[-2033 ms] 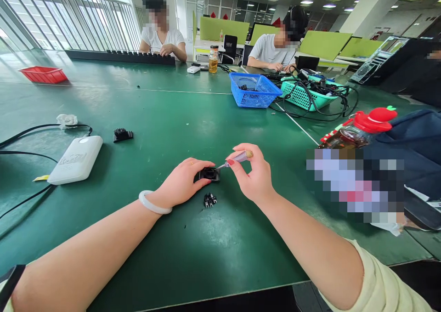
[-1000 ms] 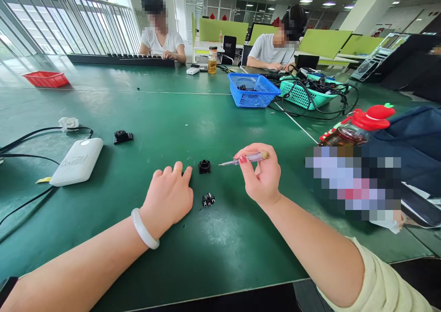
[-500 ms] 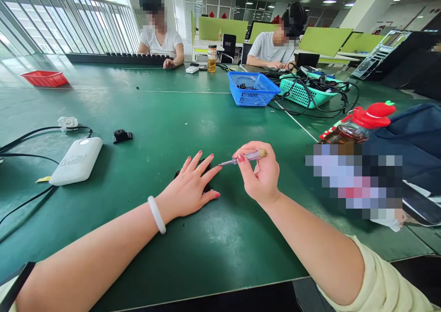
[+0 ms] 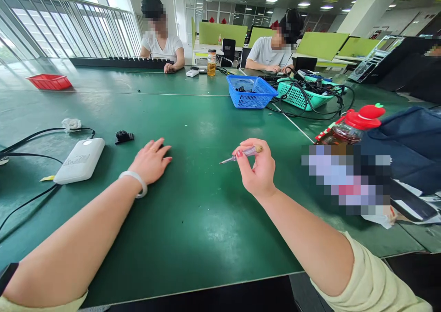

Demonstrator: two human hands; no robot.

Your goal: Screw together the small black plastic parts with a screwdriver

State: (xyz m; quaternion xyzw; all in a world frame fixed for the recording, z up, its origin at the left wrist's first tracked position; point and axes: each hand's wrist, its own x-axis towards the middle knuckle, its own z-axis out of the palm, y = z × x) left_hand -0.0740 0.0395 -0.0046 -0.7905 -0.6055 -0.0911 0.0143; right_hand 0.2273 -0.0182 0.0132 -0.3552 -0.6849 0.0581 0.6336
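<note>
My right hand (image 4: pixel 259 168) is closed around a small screwdriver (image 4: pixel 247 153) with a clear purplish handle and a tan end cap. Its thin metal tip points left, just above the green table (image 4: pixel 206 188). Over to the left, my left hand (image 4: pixel 151 160) lies palm down on the table with its fingers stretched out and a little apart. A sliver of something dark shows between its fingers; the palm hides whatever else is beneath. Beyond that hand, to its left, sits a small black plastic part (image 4: pixel 123 137).
A white power bank (image 4: pixel 80 161) with black cables lies at left, a red basket (image 4: pixel 49 82) farther back. Blue basket (image 4: pixel 251 93) and green basket (image 4: pixel 303 95) with cables stand ahead. At right are a red-lidded bottle (image 4: pixel 358 121) and dark bag (image 4: pixel 403 146). Two people sit opposite.
My left hand has slid left and away from the screwdriver tip. The black pieces that showed under it are gone from that spot. My right hand keeps the screwdriver in nearly the same place.
</note>
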